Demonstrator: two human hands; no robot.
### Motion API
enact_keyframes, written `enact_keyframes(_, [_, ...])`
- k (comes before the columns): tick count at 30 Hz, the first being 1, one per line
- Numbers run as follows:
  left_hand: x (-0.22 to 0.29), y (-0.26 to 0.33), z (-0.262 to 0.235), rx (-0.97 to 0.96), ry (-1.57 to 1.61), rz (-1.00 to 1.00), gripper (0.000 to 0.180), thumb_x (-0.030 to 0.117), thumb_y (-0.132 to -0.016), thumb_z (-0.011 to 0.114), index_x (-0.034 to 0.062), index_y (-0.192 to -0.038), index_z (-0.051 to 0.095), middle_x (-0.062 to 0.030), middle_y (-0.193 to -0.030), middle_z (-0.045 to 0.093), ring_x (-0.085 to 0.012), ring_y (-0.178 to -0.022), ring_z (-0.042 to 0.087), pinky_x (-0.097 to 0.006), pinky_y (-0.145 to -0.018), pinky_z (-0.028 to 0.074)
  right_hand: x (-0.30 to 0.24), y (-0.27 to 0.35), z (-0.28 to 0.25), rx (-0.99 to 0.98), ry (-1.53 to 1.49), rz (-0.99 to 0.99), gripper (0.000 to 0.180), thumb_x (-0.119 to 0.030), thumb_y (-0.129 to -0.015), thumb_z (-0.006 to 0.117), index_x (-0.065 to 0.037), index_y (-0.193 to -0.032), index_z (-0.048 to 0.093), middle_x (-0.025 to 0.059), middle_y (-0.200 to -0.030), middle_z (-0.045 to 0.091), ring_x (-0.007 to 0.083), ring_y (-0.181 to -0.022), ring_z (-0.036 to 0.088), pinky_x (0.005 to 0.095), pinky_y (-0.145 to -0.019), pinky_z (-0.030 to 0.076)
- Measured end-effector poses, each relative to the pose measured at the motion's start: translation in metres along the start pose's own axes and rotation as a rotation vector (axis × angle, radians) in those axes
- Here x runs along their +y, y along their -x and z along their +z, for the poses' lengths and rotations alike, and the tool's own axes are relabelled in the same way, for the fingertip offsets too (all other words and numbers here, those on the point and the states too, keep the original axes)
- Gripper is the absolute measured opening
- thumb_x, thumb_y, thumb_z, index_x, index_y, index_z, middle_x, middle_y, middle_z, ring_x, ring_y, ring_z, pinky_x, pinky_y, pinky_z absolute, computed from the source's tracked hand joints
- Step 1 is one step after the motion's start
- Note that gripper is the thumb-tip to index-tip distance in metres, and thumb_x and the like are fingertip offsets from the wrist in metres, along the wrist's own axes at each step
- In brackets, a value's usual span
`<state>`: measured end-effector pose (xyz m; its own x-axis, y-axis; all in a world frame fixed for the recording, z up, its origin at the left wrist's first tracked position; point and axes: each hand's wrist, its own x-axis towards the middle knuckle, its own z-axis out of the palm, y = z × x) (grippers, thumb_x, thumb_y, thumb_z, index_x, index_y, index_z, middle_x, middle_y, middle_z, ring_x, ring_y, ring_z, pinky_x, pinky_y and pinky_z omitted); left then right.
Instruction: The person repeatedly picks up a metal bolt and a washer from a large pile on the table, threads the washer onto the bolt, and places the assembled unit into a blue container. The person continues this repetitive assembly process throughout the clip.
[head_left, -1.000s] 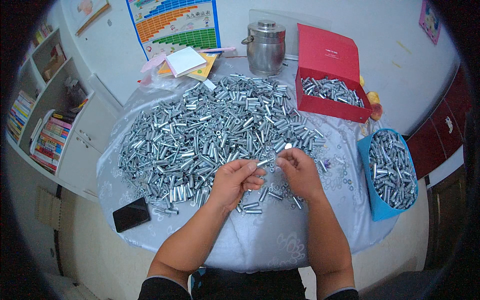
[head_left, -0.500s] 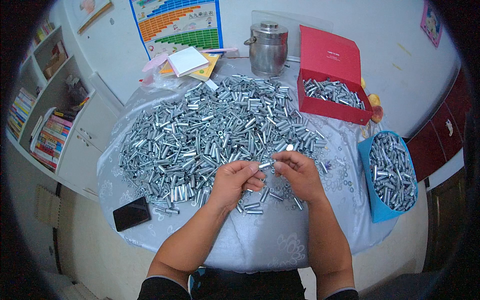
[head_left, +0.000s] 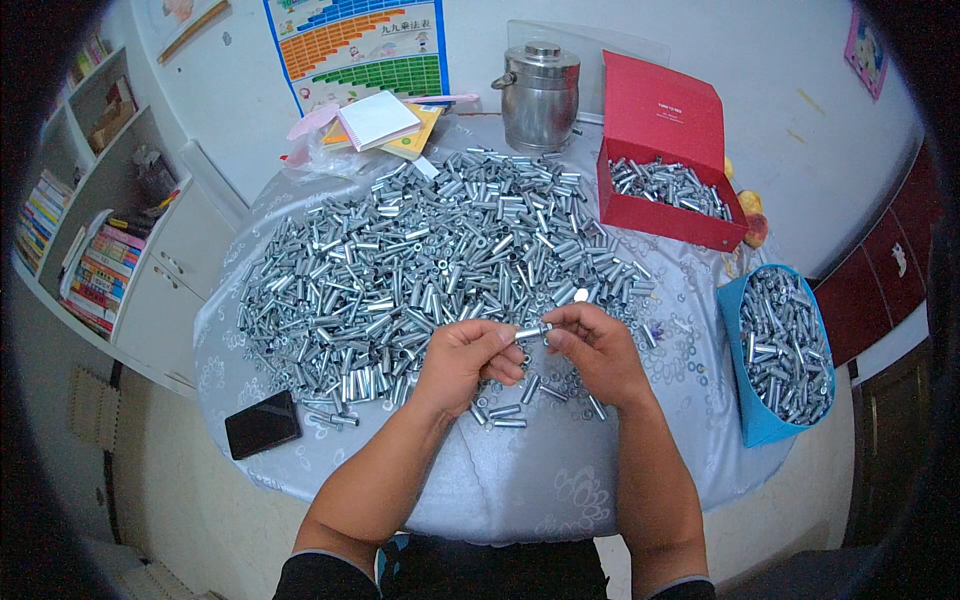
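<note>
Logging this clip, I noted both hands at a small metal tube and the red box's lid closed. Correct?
No: in the head view, the lid of the red box stands open, showing metal pieces. Left hand and right hand are at the small metal tube, as noted.

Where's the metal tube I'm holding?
In the head view, the metal tube is slightly right of centre, pinched at one end by your left hand, with your right hand at its other end, near the front of the pile.
</note>
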<state>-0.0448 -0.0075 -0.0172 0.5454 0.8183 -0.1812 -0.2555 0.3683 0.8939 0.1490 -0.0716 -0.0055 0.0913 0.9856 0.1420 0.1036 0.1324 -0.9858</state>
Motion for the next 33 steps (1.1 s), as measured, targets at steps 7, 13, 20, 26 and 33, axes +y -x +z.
enact_keyframes(7, [0.002,0.002,0.003,0.009,-0.033,0.008,0.019,0.015,-0.091,0.062,-0.003,-0.097,0.066,-0.0119,-0.077,0.068,-0.018,-0.062,0.067,-0.027,-0.056,0.056,0.001,-0.001,0.001,0.011,0.071,0.015,0.014,-0.014,-0.092,0.06,0.0,-0.094,0.062,0.0044,-0.08,0.06,0.0102,-0.068,0.057,0.025,-0.06,0.046])
enact_keyframes(13, [-0.002,0.004,0.009,-0.019,-0.048,0.065,0.02,0.014,-0.091,0.062,-0.0034,-0.1,0.065,-0.012,-0.079,0.068,-0.0187,-0.064,0.067,-0.028,-0.058,0.056,0.012,-0.002,0.003,0.078,0.232,0.21,0.028,-0.026,-0.096,0.055,-0.001,-0.084,0.061,0.0024,-0.07,0.058,0.0093,-0.058,0.051,0.0253,-0.052,0.04])
enact_keyframes(20, [-0.002,0.002,0.007,0.023,-0.028,0.037,0.022,0.016,-0.091,0.062,-0.0034,-0.101,0.065,-0.0119,-0.079,0.068,-0.0188,-0.064,0.067,-0.028,-0.057,0.056,-0.006,-0.002,0.017,0.163,-0.051,0.062,0.033,-0.03,-0.096,0.055,-0.002,-0.08,0.061,0.002,-0.063,0.055,0.0088,-0.055,0.049,0.0257,-0.05,0.038])
enact_keyframes(26, [-0.003,0.002,0.007,0.013,-0.03,0.06,0.022,0.017,-0.092,0.062,-0.0032,-0.1,0.065,-0.0118,-0.079,0.068,-0.0184,-0.064,0.067,-0.027,-0.056,0.055,0.001,-0.002,0.008,0.151,0.03,0.205,0.03,-0.028,-0.095,0.055,-0.002,-0.082,0.062,0.0013,-0.063,0.055,0.009,-0.054,0.049,0.0249,-0.051,0.04])
enact_keyframes(33, [-0.003,0.002,0.005,0.003,-0.019,0.054,0.02,0.015,-0.092,0.062,-0.0033,-0.099,0.065,-0.0125,-0.081,0.068,-0.0186,-0.066,0.068,-0.027,-0.059,0.057,0.009,-0.002,0.004,0.043,0.106,0.162,0.028,-0.027,-0.096,0.054,0.0,-0.093,0.06,0.0036,-0.072,0.059,0.0097,-0.058,0.052,0.0249,-0.052,0.042])
